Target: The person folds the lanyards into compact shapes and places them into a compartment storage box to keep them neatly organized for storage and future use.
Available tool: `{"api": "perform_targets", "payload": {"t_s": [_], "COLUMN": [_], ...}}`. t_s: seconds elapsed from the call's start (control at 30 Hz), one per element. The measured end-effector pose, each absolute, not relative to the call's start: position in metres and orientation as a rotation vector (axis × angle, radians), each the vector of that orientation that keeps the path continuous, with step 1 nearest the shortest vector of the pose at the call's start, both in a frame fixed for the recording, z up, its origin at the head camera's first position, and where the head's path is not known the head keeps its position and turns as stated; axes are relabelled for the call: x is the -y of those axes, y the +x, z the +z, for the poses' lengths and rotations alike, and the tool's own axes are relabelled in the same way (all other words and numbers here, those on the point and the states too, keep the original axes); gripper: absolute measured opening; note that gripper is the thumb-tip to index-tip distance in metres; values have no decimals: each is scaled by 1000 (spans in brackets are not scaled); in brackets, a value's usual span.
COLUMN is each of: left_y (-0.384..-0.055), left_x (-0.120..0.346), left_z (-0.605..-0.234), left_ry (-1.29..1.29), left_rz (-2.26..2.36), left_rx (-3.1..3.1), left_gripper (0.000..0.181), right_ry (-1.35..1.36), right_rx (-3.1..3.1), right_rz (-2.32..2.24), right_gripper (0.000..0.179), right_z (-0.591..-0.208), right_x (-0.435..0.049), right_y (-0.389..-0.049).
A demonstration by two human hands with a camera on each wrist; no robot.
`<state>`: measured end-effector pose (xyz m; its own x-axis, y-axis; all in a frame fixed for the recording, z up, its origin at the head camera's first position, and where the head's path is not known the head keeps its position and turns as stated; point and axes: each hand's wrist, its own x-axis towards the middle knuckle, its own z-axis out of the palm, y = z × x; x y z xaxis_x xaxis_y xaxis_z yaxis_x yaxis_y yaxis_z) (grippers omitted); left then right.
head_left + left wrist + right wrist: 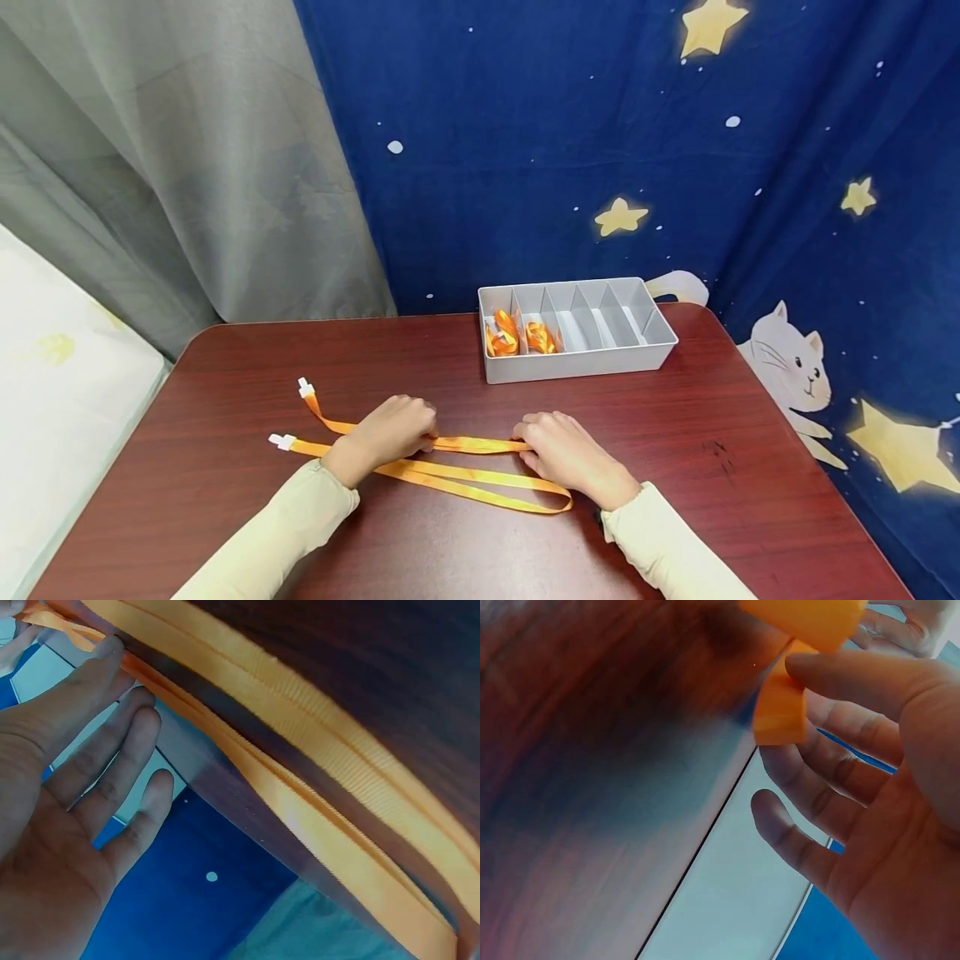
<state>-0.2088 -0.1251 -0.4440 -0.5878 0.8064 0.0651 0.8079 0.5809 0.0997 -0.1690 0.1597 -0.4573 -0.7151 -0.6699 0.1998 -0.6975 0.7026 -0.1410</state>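
Note:
Two orange lanyards with white plastic clips at their left ends lie on the table. The far lanyard (480,445) stretches between both hands. My left hand (393,429) pinches its strap between thumb and index finger, as the left wrist view shows. At its right end, my right hand (566,450) pinches the folded strap (780,712) between thumb and fingers, the other fingers loosely bent. The near lanyard (517,502) lies doubled, its looped end just below the right hand. Part of it passes under the left wrist. The far clip (305,387) and near clip (282,442) point left.
A grey divided box (577,364) stands at the table's back edge. Orange rolled straps (502,333) sit in its leftmost compartment and more orange straps (540,337) in the one beside it. Behind the reddish-brown table (247,358) hang grey and blue curtains.

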Motion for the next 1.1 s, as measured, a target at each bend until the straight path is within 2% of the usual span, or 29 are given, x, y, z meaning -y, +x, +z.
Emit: {"api": "perform_targets", "payload": {"t_s": [0.1, 0.17, 0.73, 1.1], "left_y": [-208, -208, -208, -214], "left_x": [126, 127, 124, 126], "left_z": [-445, -446, -451, -448], "left_ry": [-1396, -1378, -1350, -1236], "left_rz": [-228, -250, -224, -13], "left_rx": [2823, 2844, 2772, 2526], "left_gripper": [13, 10, 20, 32], "right_ry": [1116, 1111, 985, 885], "right_rx": [2752, 2733, 2614, 2611], "right_rz": [307, 315, 555, 566], "right_gripper": [9, 6, 6, 7], "right_z": [-455, -454, -423, -425], "right_x": [-160, -161, -162, -168], "right_y": [-170, -170, -176, -180]}}
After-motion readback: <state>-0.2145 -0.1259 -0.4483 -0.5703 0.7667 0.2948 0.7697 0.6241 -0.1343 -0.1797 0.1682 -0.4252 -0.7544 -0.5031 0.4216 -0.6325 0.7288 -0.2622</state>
